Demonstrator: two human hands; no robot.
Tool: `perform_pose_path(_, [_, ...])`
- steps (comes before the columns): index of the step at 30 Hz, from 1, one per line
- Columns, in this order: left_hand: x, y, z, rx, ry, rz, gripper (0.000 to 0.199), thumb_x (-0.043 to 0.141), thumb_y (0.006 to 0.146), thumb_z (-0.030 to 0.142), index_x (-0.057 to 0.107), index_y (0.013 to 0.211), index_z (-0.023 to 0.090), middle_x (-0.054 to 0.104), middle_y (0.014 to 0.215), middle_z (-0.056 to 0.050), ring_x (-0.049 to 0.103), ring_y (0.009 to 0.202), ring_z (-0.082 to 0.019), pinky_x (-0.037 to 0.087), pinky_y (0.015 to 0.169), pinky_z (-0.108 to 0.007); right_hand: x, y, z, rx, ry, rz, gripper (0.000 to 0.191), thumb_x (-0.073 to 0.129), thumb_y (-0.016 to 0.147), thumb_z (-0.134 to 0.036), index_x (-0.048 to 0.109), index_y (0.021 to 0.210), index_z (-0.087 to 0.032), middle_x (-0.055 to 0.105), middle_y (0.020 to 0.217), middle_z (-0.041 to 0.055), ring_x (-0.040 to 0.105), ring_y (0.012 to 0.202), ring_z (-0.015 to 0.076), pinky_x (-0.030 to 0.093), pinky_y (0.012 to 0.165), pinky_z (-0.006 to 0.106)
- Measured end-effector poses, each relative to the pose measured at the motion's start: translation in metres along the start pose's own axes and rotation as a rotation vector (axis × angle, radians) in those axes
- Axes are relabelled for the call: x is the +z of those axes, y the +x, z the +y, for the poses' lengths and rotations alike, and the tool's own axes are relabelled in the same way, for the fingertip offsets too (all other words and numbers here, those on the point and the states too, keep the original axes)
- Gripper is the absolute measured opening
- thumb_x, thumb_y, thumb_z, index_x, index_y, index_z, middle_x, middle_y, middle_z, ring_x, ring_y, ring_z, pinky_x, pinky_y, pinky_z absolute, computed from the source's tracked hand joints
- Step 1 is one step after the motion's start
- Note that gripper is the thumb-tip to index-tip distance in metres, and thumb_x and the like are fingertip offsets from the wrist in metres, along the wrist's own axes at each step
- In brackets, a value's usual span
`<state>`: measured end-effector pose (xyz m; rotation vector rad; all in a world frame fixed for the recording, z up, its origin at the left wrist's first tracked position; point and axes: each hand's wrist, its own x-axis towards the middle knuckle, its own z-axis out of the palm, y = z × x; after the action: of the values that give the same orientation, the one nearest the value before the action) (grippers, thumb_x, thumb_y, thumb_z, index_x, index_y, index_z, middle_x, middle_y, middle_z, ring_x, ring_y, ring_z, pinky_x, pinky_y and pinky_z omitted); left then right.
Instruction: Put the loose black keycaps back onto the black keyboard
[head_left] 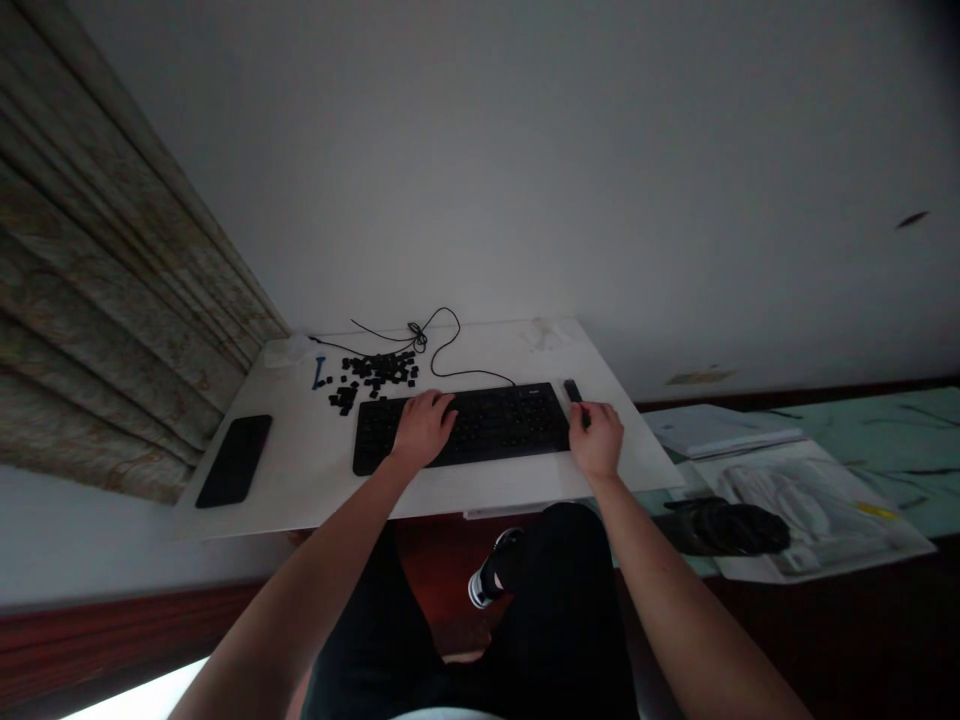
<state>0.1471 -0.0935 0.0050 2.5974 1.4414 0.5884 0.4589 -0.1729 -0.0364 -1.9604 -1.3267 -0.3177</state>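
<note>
A black keyboard (495,425) lies on the white table near its front edge. My left hand (424,425) rests over the left half of the keys, palm down, fingers stretched forward and covering part of them. At the keyboard's right end is my right hand (598,437), its fingers curled in. A short black stick-like object (573,390) shows just ahead of the right fingers; whether it runs into the grip is hard to see. Behind the keyboard, to the left, many loose black keycaps (381,370) lie in a pile.
A blue tool (319,372) lies left of the keycaps. The keyboard's cable (444,345) loops along the back. A black phone (235,461) sits at the table's left. Clear plastic (289,350) lies at the back left corner. Papers (720,432) and a black bag-like item (724,527) are to the right.
</note>
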Motion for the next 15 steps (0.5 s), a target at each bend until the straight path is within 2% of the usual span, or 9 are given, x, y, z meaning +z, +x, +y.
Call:
perform_pose_path(2, [-0.011, 0.009, -0.026, -0.093, 0.04, 0.038, 0.033, 0.046, 0.096, 0.026, 0.06, 0.126, 0.022, 0.06, 0.125, -0.012, 0.056, 0.116, -0.026, 0.042, 0.103, -0.042, 0.001, 0.0, 0.001, -0.001, 0.002, 0.003, 0.03, 0.046, 0.092, -0.033, 0.069, 0.089, -0.015, 0.065, 0.085, 0.0141, 0.058, 0.085, 0.0275, 0.043, 0.077, 0.039])
perform_pose_path(4, [-0.02, 0.02, -0.051, -0.157, 0.078, 0.028, 0.034, 0.046, 0.094, 0.02, 0.061, 0.125, 0.02, 0.06, 0.125, -0.012, 0.057, 0.113, -0.025, 0.043, 0.102, -0.04, 0.002, 0.0, 0.001, -0.012, 0.005, -0.003, 0.03, 0.046, 0.092, -0.033, 0.069, 0.09, -0.015, 0.065, 0.085, 0.0139, 0.059, 0.084, 0.0273, 0.043, 0.077, 0.039])
perform_pose_path(7, [-0.028, 0.036, -0.076, -0.141, 0.101, -0.085, 0.031, 0.048, 0.093, 0.019, 0.064, 0.119, 0.018, 0.062, 0.122, -0.011, 0.059, 0.11, -0.024, 0.045, 0.099, -0.037, 0.002, 0.001, 0.0, -0.017, -0.003, -0.008, 0.03, 0.045, 0.093, -0.033, 0.069, 0.09, -0.014, 0.066, 0.085, 0.0139, 0.059, 0.085, 0.0273, 0.043, 0.077, 0.039])
perform_pose_path(10, [-0.026, 0.048, -0.083, -0.079, 0.131, -0.166, 0.027, 0.051, 0.093, 0.021, 0.066, 0.116, 0.017, 0.063, 0.12, -0.012, 0.059, 0.109, -0.025, 0.046, 0.096, -0.036, 0.001, 0.002, -0.001, -0.003, -0.007, -0.012, 0.031, 0.044, 0.093, -0.033, 0.069, 0.09, -0.014, 0.066, 0.085, 0.0142, 0.059, 0.085, 0.0274, 0.043, 0.077, 0.039])
perform_pose_path(15, [-0.013, 0.066, -0.078, -0.077, 0.205, -0.162, 0.027, 0.055, 0.092, 0.023, 0.065, 0.117, 0.018, 0.062, 0.121, -0.013, 0.059, 0.11, -0.027, 0.046, 0.094, -0.039, 0.0, 0.003, 0.0, 0.005, -0.011, -0.046, 0.031, 0.044, 0.092, -0.032, 0.069, 0.09, -0.014, 0.065, 0.084, 0.0144, 0.058, 0.083, 0.0272, 0.043, 0.076, 0.039])
